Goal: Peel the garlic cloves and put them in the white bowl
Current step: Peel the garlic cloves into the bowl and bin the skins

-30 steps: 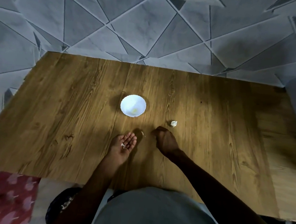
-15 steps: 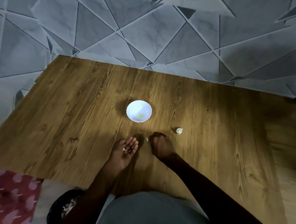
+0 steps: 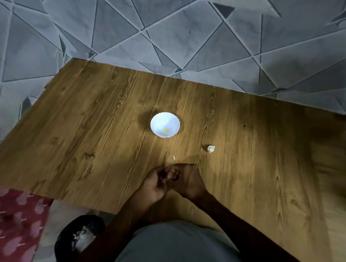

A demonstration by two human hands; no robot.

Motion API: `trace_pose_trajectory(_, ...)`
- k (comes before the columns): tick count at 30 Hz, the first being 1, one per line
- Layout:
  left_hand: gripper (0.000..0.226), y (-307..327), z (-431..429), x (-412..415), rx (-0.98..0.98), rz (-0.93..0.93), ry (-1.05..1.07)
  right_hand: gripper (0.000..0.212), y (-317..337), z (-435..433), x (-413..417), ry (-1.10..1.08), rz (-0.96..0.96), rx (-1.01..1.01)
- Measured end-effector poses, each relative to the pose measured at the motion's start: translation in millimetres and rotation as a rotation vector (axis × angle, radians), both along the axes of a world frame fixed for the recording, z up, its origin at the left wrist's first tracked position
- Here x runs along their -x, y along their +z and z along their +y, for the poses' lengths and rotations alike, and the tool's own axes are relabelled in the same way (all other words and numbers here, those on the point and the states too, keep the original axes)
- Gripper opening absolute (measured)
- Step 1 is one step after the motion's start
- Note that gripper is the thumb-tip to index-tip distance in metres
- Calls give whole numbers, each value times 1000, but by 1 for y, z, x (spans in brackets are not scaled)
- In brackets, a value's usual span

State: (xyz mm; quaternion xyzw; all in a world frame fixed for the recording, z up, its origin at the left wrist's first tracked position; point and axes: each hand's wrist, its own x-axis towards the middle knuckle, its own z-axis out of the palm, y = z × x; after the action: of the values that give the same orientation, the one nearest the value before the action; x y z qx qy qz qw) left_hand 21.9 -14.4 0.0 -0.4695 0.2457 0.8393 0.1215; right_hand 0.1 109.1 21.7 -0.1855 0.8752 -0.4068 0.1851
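White bowl [image 3: 156,121] at centre of wooden table [image 3: 82,143], one pale garlic piece [image 3: 166,131] inside. Left hand [image 3: 154,183] and right hand [image 3: 186,181] curled together toward near edge; can't tell what they hold.

White bowl [image 3: 165,120] upright, yellowish bit [image 3: 166,131] inside, whitish garlic clove [image 3: 211,148] lying apart to its right

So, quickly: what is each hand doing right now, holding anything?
Left hand: fingers curled, meeting the other hand; anything held is hidden.
Right hand: fingers curled against the left one; cannot tell what it holds.
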Motion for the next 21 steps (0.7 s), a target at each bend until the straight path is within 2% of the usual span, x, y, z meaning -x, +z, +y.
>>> trace_pose_trajectory(2,34,-1,5,-1,-16,-12,-17,8,-1,2,-3,9,14,18)
trace_pose_trajectory(4,32,-3,5,-2,-29,-4,-39,13,-2,9,-4,5,76,-4)
trace_pose_trajectory(8,33,-6,-3,-6,-61,2,42,21,-10,39,2,-177,123,-47)
trace_pose_trajectory(13,32,-7,-14,-17,-32,12,56,23,-26,74,6,-231,178,-352)
trace_pose_trajectory(21,33,-8,-16,-31,18,-11,91,29,-41,46,-9,-25,337,-509)
